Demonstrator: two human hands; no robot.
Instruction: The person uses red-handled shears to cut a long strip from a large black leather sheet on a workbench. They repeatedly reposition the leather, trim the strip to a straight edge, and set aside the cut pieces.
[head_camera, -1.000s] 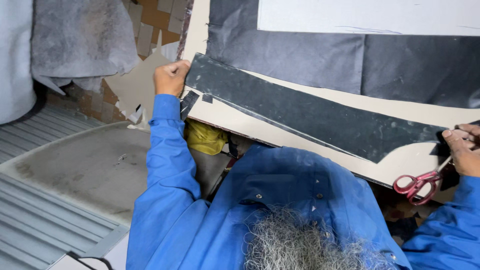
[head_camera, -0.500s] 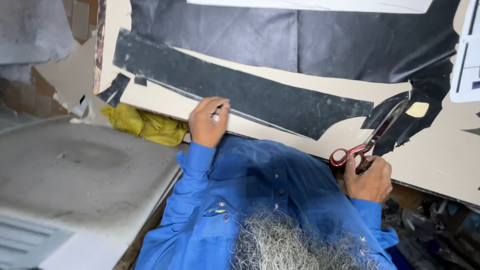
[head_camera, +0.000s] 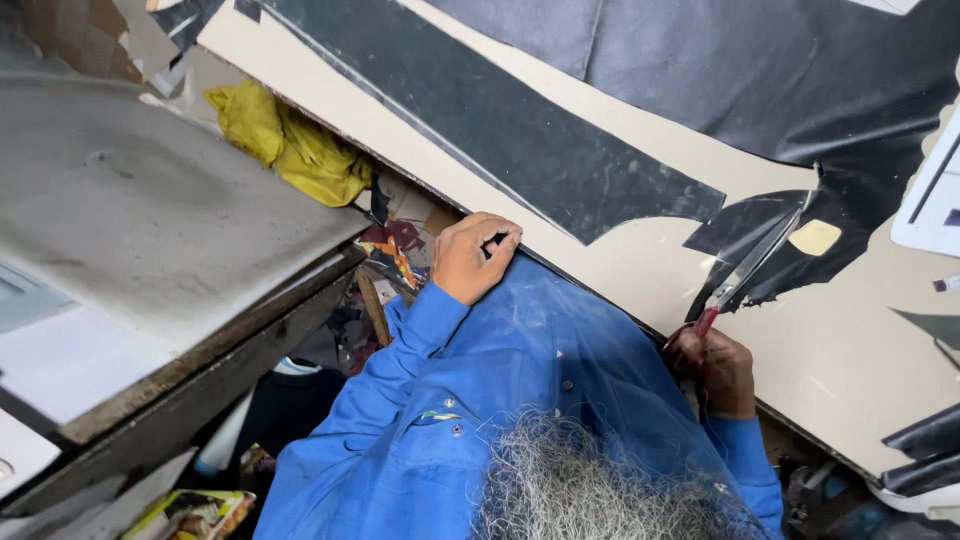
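hands (head_camera: 478, 258): 2 | scissors (head_camera: 742, 270): 1 | yellow cloth (head_camera: 290, 145): 1

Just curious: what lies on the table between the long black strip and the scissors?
In the head view, bare beige tabletop separates the long black strip from the scissors.

place: workshop | signs: cutting table (head_camera: 620, 270) with dark cut sheets (head_camera: 520, 130), scissors (head_camera: 745, 268), offcuts

To your left, a crumpled yellow cloth (head_camera: 290, 145) beside a grey curved panel (head_camera: 150, 215), near colourful scraps (head_camera: 390, 250) below.
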